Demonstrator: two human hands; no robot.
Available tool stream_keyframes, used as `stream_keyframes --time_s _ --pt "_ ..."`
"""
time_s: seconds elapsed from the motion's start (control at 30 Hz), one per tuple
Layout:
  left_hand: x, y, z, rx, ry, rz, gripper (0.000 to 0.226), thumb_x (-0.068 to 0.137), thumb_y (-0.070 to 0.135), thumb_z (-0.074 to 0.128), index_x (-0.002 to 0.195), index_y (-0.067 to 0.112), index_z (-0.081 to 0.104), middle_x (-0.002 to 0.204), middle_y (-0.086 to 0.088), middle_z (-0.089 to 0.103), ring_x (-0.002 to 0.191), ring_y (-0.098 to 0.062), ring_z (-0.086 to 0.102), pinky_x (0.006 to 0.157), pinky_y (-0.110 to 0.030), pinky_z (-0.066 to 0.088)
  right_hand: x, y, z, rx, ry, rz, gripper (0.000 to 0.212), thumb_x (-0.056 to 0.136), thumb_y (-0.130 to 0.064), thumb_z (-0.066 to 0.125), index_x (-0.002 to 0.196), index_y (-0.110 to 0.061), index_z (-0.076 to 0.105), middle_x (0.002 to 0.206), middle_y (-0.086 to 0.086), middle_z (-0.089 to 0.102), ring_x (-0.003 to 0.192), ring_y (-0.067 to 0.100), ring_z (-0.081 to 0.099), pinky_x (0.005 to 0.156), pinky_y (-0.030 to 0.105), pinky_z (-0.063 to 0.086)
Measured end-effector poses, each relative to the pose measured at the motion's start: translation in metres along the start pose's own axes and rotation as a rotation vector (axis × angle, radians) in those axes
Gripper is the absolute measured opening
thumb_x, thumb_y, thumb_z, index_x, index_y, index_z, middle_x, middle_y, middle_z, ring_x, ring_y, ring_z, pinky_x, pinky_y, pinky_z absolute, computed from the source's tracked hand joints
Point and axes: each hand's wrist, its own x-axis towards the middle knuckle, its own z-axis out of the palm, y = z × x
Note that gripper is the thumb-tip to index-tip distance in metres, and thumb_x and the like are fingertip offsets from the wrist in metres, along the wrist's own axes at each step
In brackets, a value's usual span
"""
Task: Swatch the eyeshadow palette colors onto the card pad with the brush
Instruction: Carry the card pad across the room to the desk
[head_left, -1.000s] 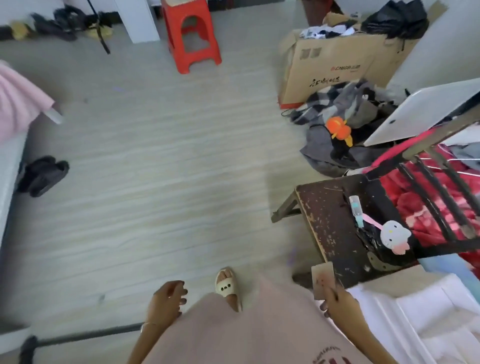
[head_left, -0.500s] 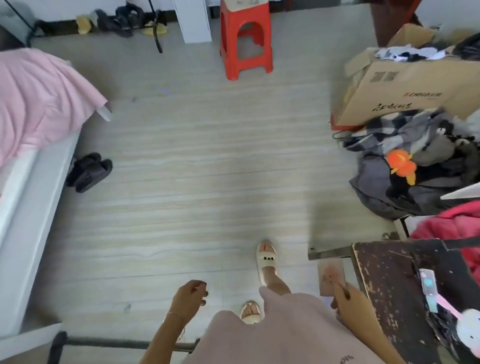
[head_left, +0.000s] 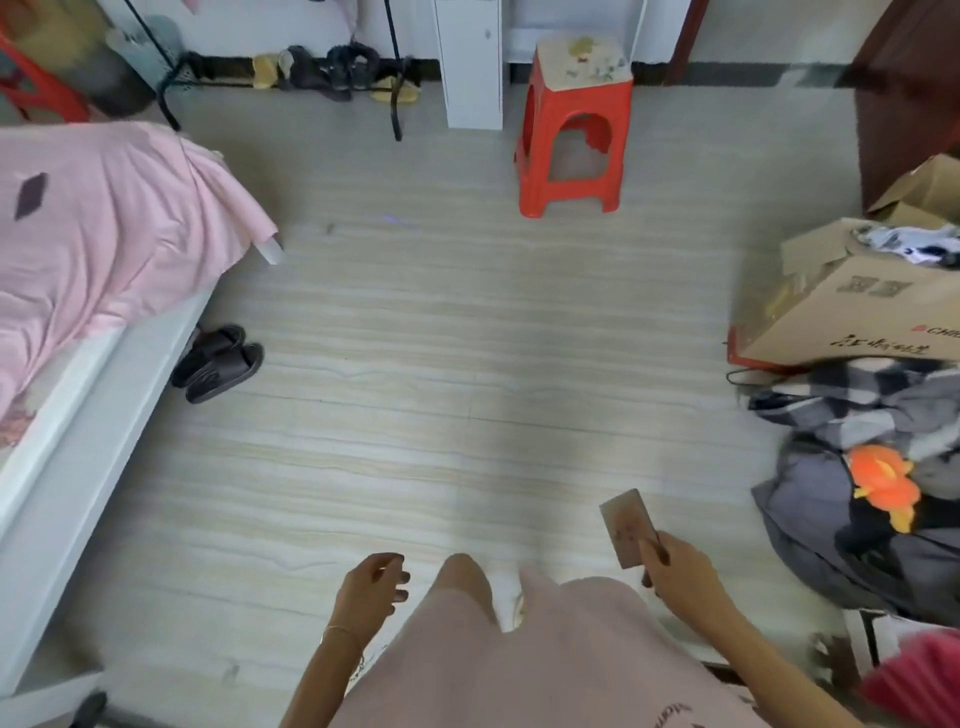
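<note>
While the right hand (head_left: 680, 574) grips a card (head_left: 629, 528), a stool (head_left: 574, 130) stands ahead.

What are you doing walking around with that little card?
A person is standing in a bedroom, looking down at the floor. The right hand holds a small card marked with reddish smudges of colour. The left hand hangs loosely curled and holds nothing. No brush or eyeshadow palette shows in this view. Ahead stands a red stool, with a bed under a pink sheet on one side and a cardboard box above a pile of clothes on the other.
</note>
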Motion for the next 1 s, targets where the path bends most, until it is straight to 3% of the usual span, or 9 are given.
stream_keyframes --time_s 0.1,0.33,0.63,0.87,1.0 --pt "0.021 0.02 -0.009 -0.03 0.026 -0.018 0.012 0.092 0.012 0.048 0.094 0.01 0.059 0.086 -0.01 0.064 0.069 -0.023 0.058 0.059 -0.028 0.041 0.035 -0.041 -0.004 -0.021 -0.035 -0.039 0.03 0.096 -0.026 0.036 0.074 -0.013 0.053 0.065 -0.001 0.062 0.055 0.005 0.056 0.053 0.021 0.04" --pt "0.093 0.059 -0.051 -0.091 0.066 -0.107 0.014 0.091 0.009 0.049 0.094 0.003 0.061 0.084 -0.013 0.063 0.064 -0.024 0.055 0.057 -0.028 0.039 0.105 -0.118 0.005 0.045 -0.02 0.039 0.028 0.095 -0.019 0.036 0.074 -0.01 0.053 0.068 0.004 0.064 0.06 0.017 0.057 0.057 0.026 0.04" --pt "0.22 0.202 -0.118 0.031 0.028 0.006 0.013 0.091 0.012 0.048 0.093 0.011 0.06 0.079 -0.006 0.064 0.064 -0.019 0.056 0.066 -0.029 0.039 0.196 -0.232 -0.02 0.116 0.064 0.093 0.027 0.094 -0.019 0.039 0.071 -0.016 0.054 0.065 0.004 0.065 0.058 0.018 0.059 0.053 0.025 0.036" --pt "0.306 0.302 -0.103 0.077 -0.047 0.002 0.013 0.09 0.01 0.049 0.096 0.007 0.061 0.075 -0.005 0.062 0.058 -0.019 0.054 0.067 -0.03 0.035 0.277 -0.292 -0.049 0.175 0.071 0.156 0.032 0.095 -0.026 0.038 0.073 -0.008 0.054 0.065 0.004 0.065 0.064 0.021 0.06 0.058 0.028 0.039" --pt "0.343 0.359 -0.078 0.05 -0.053 -0.032 0.014 0.09 0.013 0.05 0.098 0.006 0.06 0.08 -0.008 0.064 0.062 -0.021 0.056 0.06 -0.028 0.04 0.331 -0.317 -0.085 0.196 0.071 0.178 0.033 0.095 -0.025 0.038 0.074 -0.008 0.055 0.066 0.005 0.065 0.062 0.021 0.059 0.055 0.028 0.039"
